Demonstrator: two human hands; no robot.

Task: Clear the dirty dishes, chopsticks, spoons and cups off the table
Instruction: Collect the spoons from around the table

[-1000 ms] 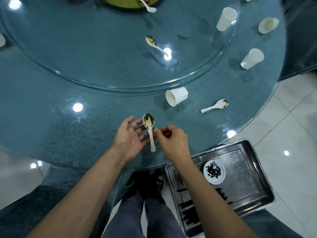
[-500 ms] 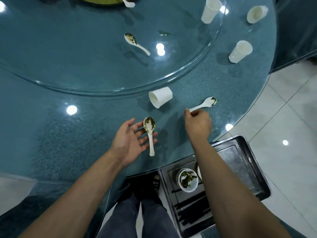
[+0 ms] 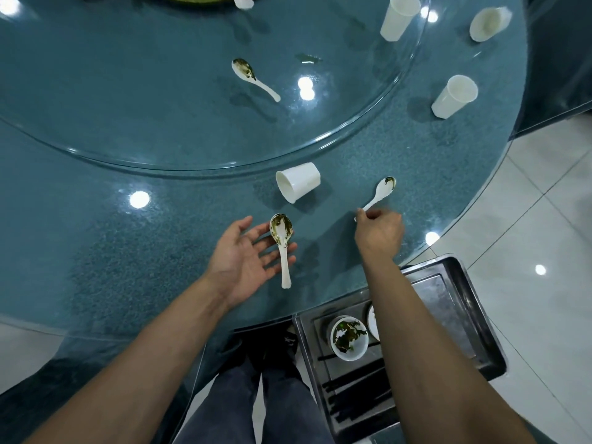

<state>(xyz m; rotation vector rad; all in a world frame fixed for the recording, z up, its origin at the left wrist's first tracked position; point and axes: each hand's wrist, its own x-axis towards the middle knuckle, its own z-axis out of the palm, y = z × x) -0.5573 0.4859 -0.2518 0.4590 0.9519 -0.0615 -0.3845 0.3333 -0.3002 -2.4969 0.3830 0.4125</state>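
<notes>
Right hand (image 3: 379, 230) pinches far spoon (image 3: 382, 190) | left hand (image 3: 246, 256) carries green-smeared spoon (image 3: 282, 241)

soiled white spoon (image 3: 282, 248) across left fingers (image 3: 267, 249) | second spoon (image 3: 378, 196) handle pinched | cup (image 3: 298, 182) tipped over

Four cups (image 3: 398, 16) (image 3: 488, 24) (image 3: 455, 96) (image 3: 298, 182), four spoons (image 3: 242, 2) (image 3: 253, 78) (image 3: 381, 193) (image 3: 282, 248) — two dirty dishes (image 3: 349, 339) (image 3: 372, 322), one steel tray (image 3: 432, 286)
</notes>
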